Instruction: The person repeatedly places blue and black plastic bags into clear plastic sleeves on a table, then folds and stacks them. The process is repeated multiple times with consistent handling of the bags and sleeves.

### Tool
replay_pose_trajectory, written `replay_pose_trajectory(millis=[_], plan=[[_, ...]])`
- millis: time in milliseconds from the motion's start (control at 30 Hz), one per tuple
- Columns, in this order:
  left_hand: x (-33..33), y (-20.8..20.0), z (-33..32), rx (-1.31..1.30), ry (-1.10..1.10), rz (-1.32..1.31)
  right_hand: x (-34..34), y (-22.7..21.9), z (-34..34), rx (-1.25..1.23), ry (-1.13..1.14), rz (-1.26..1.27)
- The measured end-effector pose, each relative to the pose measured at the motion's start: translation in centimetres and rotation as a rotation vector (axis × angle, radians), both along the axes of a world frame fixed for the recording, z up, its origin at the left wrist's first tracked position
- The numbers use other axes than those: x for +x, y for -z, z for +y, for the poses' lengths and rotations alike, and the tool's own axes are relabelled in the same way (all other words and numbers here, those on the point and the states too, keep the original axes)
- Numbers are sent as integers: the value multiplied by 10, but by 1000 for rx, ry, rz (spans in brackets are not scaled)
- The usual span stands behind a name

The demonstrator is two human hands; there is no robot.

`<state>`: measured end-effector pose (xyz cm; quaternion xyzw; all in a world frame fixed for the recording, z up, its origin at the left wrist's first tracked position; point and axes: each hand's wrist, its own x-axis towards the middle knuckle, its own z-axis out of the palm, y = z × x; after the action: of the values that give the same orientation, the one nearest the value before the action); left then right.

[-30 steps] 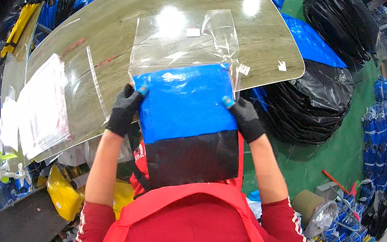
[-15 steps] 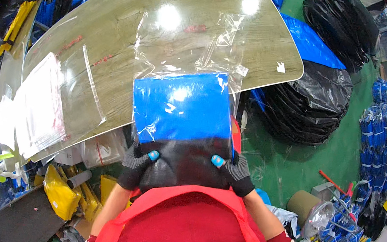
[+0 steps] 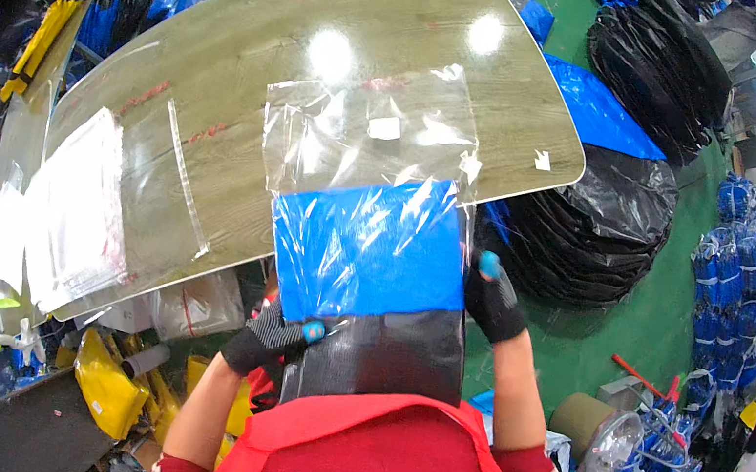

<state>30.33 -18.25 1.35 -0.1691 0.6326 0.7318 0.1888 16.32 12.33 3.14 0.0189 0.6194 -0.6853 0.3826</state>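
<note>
Landmark: one table (image 3: 250, 48), olive-brown wood-grain top, long curved far edge. Against it I list the following.

At its near edge: one folded sheet (image 3: 370, 255), flat, rectangular, blue above and black below, inside a clear, creased plastic bag (image 3: 332, 150). The bag's unfilled end lies over the table and shows a small white rectangular label (image 3: 384, 127).

Short of the near edge: my left hand (image 3: 268, 335), dark knit glove, blue thumb tip, closed on the sheet's lower left side, thumb across the black part.

Also short of the near edge, farther right: my right hand (image 3: 494, 304), matching glove, beside the sheet's right side, thumb raised; whether its fingers grip, I cannot tell.

On the table's left part: one glossy whitish stack of plastic (image 3: 81, 209); one narrow clear strip (image 3: 185, 176).

Beyond its right end: one rounded pile of black plastic sheeting (image 3: 588, 220).
</note>
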Motion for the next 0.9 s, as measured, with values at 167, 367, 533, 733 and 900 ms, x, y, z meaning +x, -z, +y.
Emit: replay_pose_trajectory(millis=[167, 367, 533, 733, 900], plan=[[-16, -8, -21, 479, -528, -118, 12, -13, -24, 50, -303, 175], [14, 1, 10, 248, -91, -25, -3, -20, -16, -43, -8, 35], [52, -27, 40, 390, -330, 10, 32, 6, -2, 49, -48, 128], [38, -13, 25, -256, -256, 7, 55, 30, 14, 54, 82, 16], [48, -2, 4, 25, -312, 201, 43, 22, 11, -64, 117, -77]])
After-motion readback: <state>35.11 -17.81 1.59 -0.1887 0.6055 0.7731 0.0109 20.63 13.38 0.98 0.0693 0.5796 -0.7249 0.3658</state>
